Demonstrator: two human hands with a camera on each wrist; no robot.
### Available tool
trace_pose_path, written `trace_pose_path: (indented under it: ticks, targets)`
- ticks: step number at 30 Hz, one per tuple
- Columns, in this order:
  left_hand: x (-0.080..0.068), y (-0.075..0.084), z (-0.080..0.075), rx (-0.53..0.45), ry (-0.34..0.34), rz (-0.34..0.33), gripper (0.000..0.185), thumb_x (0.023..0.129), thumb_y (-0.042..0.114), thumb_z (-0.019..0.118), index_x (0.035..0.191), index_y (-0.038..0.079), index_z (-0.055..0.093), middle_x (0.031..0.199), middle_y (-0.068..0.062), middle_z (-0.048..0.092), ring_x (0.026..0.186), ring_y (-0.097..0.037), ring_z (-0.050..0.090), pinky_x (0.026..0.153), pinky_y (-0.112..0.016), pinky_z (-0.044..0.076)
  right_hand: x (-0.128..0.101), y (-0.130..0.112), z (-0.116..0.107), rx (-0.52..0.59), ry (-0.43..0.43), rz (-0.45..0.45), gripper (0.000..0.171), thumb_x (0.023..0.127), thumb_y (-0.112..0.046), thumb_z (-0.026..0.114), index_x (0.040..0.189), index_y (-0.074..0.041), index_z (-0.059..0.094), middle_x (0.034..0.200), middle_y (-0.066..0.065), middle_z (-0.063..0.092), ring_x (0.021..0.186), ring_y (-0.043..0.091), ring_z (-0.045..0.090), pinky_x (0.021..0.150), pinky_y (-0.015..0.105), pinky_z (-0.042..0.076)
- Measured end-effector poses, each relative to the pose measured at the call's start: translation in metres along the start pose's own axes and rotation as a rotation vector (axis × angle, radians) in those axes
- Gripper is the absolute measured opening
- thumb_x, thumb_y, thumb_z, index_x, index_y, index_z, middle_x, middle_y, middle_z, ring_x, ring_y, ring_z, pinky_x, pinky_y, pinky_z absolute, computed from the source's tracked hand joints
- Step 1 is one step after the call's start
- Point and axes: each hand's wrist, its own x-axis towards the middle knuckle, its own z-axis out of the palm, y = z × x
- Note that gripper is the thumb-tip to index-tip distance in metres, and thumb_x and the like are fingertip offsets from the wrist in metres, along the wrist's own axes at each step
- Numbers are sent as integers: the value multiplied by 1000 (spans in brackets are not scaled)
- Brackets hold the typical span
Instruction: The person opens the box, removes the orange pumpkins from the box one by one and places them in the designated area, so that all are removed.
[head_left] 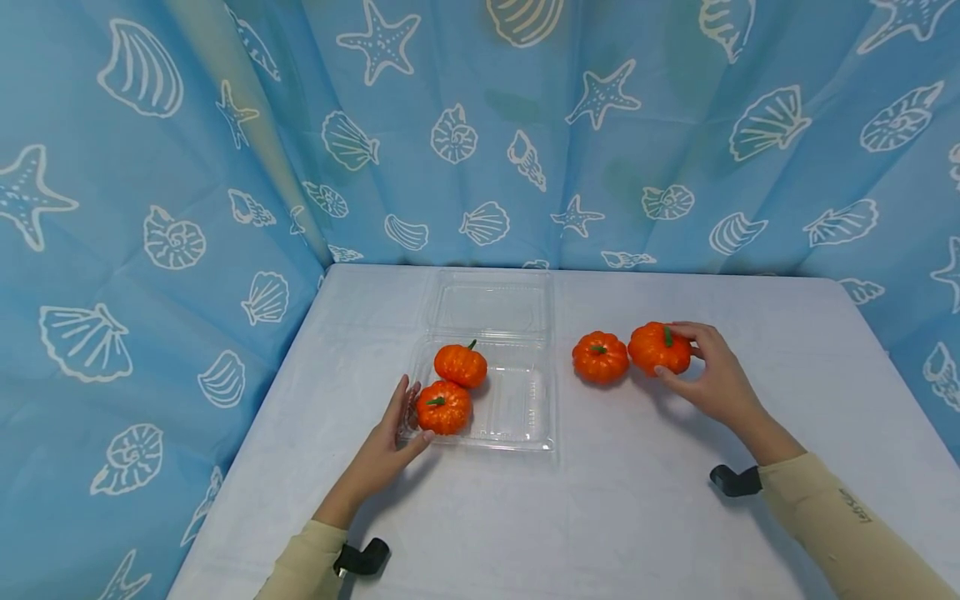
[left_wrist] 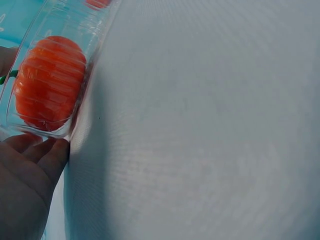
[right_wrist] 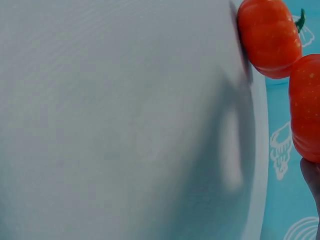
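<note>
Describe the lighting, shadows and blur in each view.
Head view: even, soft light; sharp focus; faint shadows under the left hand and the right hand; wide-angle bending at the edges. Left wrist view: the pumpkin in the clear container is slightly blurred, the table shaded beside it. Right wrist view: tilted, soft focus, a dim shadow on the table below the two pumpkins.

Both hands (head_left: 390,437) forward, fingers extended

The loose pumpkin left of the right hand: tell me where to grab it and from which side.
Grip the loose pumpkin round its ribbed sides, coming from above. It sits upright with its short green stem on top, too small to hold. The pumpkin in the right hand crowds its right side; front and back are free.
</note>
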Motion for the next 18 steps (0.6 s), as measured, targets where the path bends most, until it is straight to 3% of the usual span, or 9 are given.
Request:
trace_pose_path:
  ticks: [18]
  targets:
    - [1, 0, 1, -8, 0, 5, 96, 97, 29, 70, 165, 14, 5, 166, -12, 26, 151, -33, 29, 120, -52, 24, -3, 6, 10, 0, -125, 130, 68, 89, -28, 81, 141, -2, 48, 146, 24, 44, 134, 44, 41, 102, 68, 44]
